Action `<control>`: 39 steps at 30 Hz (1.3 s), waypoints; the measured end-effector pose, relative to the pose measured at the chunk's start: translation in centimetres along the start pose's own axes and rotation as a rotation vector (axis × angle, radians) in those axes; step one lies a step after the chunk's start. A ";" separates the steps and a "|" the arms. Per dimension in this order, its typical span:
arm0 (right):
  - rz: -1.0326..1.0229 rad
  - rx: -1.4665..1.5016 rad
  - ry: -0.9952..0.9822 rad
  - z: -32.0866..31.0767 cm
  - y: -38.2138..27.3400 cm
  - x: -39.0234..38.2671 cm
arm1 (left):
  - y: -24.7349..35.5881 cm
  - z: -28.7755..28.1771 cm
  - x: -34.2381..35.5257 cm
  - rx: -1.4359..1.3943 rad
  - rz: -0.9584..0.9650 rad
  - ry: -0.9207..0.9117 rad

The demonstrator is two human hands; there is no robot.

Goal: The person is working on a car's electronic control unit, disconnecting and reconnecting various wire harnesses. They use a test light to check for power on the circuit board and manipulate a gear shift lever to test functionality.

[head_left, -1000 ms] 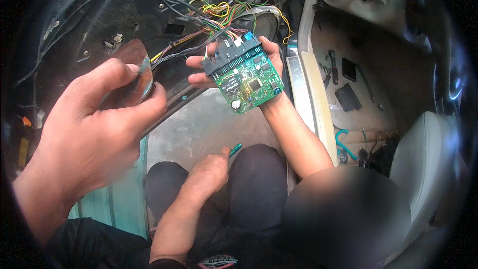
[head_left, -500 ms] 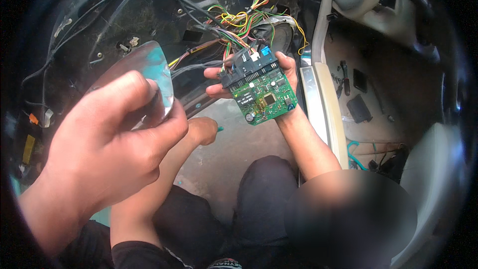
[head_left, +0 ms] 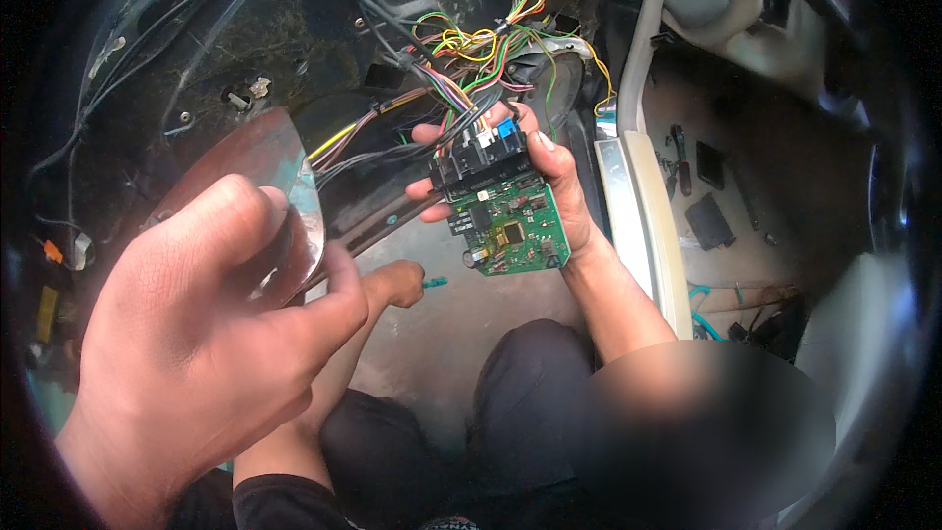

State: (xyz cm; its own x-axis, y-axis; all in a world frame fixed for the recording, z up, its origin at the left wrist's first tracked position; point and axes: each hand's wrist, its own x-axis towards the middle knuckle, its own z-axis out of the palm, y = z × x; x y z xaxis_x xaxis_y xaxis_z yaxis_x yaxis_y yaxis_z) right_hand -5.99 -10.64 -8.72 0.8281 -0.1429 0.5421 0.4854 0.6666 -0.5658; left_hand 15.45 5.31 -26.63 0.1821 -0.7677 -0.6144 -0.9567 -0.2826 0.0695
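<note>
Left hand [head_left: 206,334], raised nearer the camera than before, grips a curved metal panel [head_left: 260,172] beside a co-worker's green circuit board [head_left: 510,226].

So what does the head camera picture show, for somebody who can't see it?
The person's left hand grips a curved, shiny panel close to the camera. Beyond it, a co-worker's hand holds up a green circuit board with black connectors and a bundle of coloured wires running into a stripped car interior. Their other hand holds a small teal tool.
</note>
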 end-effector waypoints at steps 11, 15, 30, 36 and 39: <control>-0.024 -0.092 0.076 0.1 0.2 0.1 | 1.2 -1.5 0.0 -0.037 0.007 0.128; -0.013 -0.106 0.081 0.1 0.8 0.3 | -1.0 -0.5 0.3 0.047 0.038 0.048; 0.033 -0.467 0.133 0.5 1.0 -0.2 | 0.5 -1.4 0.5 -0.022 -0.014 0.009; -0.001 -0.651 0.101 0.9 2.5 0.1 | 0.2 1.4 1.4 0.011 -0.016 -0.008; -0.020 -0.700 0.092 1.1 2.5 0.1 | 0.5 2.0 1.7 0.037 0.087 -0.116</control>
State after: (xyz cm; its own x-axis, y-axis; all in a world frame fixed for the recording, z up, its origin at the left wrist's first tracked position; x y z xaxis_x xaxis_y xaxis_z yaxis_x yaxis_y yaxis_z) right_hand -5.01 -8.19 -9.35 0.8223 -0.2319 0.5197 0.5419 0.0403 -0.8395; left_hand 14.86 5.07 -29.19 0.0725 -0.7164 -0.6940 -0.9758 -0.1948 0.0991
